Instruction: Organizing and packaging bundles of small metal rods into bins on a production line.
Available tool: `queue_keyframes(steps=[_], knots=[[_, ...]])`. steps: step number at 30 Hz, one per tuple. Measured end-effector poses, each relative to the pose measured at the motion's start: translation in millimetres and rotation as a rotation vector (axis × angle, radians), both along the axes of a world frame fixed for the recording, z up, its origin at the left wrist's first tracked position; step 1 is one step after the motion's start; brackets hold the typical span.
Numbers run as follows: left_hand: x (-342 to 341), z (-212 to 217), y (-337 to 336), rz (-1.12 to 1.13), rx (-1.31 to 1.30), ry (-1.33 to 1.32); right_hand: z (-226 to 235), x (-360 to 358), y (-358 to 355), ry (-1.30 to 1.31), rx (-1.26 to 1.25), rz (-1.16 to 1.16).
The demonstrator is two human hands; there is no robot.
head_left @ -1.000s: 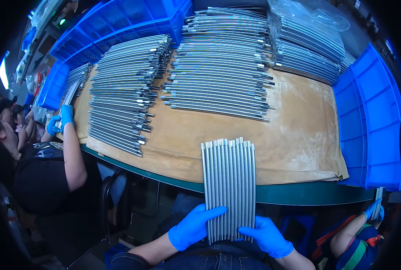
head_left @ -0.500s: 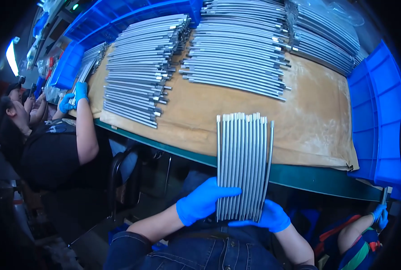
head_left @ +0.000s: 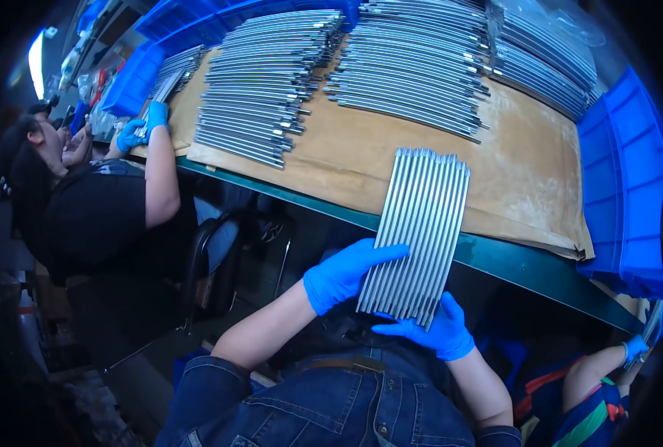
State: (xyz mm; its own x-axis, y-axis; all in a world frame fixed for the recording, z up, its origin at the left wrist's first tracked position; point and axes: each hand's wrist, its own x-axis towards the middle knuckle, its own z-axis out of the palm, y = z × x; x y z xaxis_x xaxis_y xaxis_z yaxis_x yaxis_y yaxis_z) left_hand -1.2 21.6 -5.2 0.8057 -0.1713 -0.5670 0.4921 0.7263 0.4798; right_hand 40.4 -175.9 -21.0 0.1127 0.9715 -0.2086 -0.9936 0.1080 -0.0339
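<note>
A flat bundle of slim metal rods (head_left: 421,231) lies side by side between my hands, tilted with its far ends over the table's near edge. My left hand (head_left: 352,273), in a blue glove, grips the bundle's left side, thumb across the top; its other fingers are hidden beneath. My right hand (head_left: 437,328), gloved too, is at the near ends, fingers stretched out under them and thumb raised apart at the right. Beyond the bundle, rows of similar rods (head_left: 413,74) rest on the tan-covered table, with another stack of rods (head_left: 260,89) to their left.
The tan table cover (head_left: 361,167) ends above a green table edge (head_left: 510,268). Blue plastic bins (head_left: 620,179) stand at right and back left. A co-worker in black (head_left: 108,216) handles rods at left; another person's gloved hand (head_left: 633,350) holds rods at lower right. A chair (head_left: 205,253) stands at left.
The bundle has moved away from me and tilted to the right, and the stray rod at its right side now lies against the others. Both hands moved up with it. The view has shifted slightly.
</note>
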Motion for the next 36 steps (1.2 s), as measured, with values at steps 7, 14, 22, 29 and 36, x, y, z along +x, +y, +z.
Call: queue_keyframes(steps=[7, 14, 22, 29, 36], knots=[[-16.3, 14.7, -8.1, 0.198, -0.167, 0.106, -2.4, -3.6, -0.8, -0.004, 0.052, -0.040], [-22.0, 15.0, -16.1, 0.113, 0.257, -0.074, 11.1, -4.6, 0.1, -0.173, -0.143, -0.030], [-21.8, 16.5, -8.3, 0.065, 0.198, -0.025, 15.2, -4.5, -3.0, -0.199, -0.171, -0.045], [-25.9, 14.1, -1.2, 0.075, 0.067, -0.034, 15.0, -3.0, -2.0, -0.212, -0.151, -0.044], [-23.9, 10.9, 1.9, 0.094, -0.168, 0.000, 27.4, 2.7, 1.8, -0.302, -0.219, -0.077]])
